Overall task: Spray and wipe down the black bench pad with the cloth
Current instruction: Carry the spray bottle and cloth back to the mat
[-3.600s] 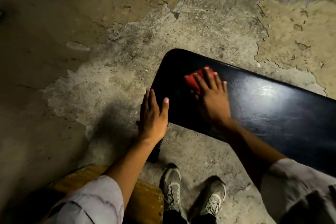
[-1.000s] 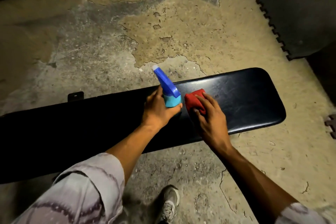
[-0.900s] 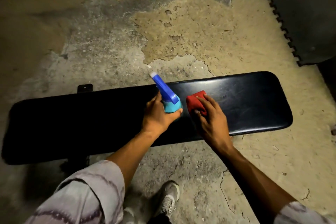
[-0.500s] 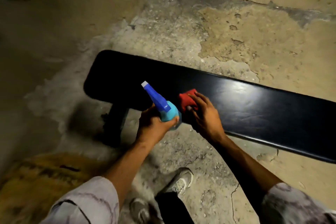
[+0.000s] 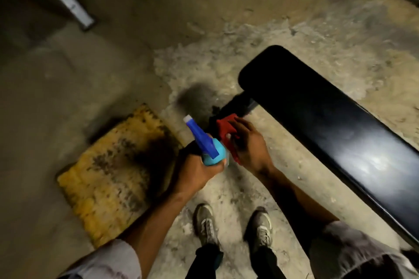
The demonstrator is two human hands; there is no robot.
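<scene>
One view only: a head-worn wide-angle camera, looking steeply down and slightly forward from standing height. The person's own shoes (image 5: 233, 226) sit near the bottom centre, so the axis points almost straight at the concrete floor (image 5: 226, 36). Both forearms enter from the lower edge; the left hand (image 5: 195, 172) and right hand (image 5: 248, 142) lie close to frame centre, near the lens. The black bench pad (image 5: 328, 124) runs diagonally from centre to the right edge. Wide-angle bending and motion blur affect the margins. No second view, hence no shared field.
</scene>
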